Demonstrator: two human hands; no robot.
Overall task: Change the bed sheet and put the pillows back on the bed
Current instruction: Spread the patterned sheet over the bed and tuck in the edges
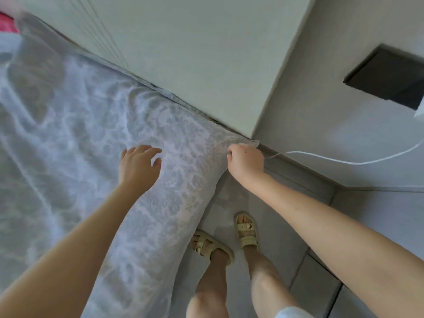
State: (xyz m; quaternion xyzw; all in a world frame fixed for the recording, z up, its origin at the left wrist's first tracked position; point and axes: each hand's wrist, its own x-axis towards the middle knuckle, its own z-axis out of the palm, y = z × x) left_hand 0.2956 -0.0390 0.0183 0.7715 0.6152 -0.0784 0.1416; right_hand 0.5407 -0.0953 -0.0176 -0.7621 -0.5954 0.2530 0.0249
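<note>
A pale grey-white patterned bed sheet (87,143) covers the bed and hangs down over its near side. It lies wrinkled across the top. My right hand (245,160) grips the sheet's corner at the bed's far corner, next to the headboard end. My left hand (140,165) hovers with fingers spread over the sheet a little left of that corner, close to the fabric. No pillows show in the frame.
A pale headboard or wall panel (195,60) runs along the bed's far edge. A white cable (344,160) trails over the floor to the right. A dark square panel (387,79) sits at the right. My sandalled feet (229,239) stand on grey floor tiles. Something pink (8,25) shows at top left.
</note>
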